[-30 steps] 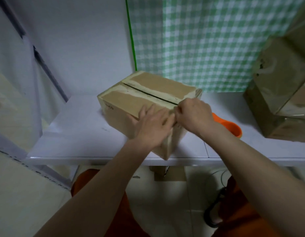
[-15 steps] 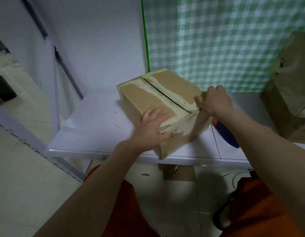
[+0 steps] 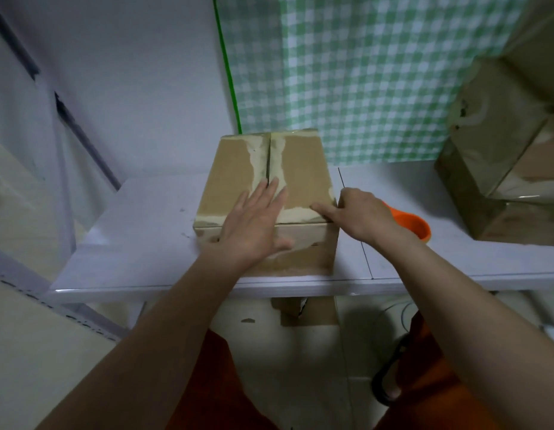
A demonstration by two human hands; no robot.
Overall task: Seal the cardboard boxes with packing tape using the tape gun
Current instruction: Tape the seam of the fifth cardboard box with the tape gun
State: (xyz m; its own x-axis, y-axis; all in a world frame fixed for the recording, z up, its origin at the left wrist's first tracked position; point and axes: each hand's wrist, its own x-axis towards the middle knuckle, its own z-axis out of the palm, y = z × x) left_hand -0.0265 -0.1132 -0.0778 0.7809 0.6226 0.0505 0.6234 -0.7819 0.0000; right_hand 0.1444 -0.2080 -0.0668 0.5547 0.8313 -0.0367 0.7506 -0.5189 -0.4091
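Head view. Cardboard box (image 3: 303, 169): centre of white table (image 3: 139, 231), flaps closed, seam toward 12 o'clock. Left hand (image 3: 254, 225): flat, fingers spread wide, pressing the box top over the seam. Right hand (image 3: 359, 215): grasps the box's near right corner, thumb on top. Orange tape gun (image 3: 415, 226): at 3 o'clock, partly hidden behind that hand. Stacked boxes (image 3: 502, 169): far 3 o'clock.

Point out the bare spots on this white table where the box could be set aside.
Widest bare patch: the white table left of the cardboard box, out to its left edge. A narrower strip lies behind the orange object, before the stacked boxes. It is crowded around the right hand; the left hand presses the box top.
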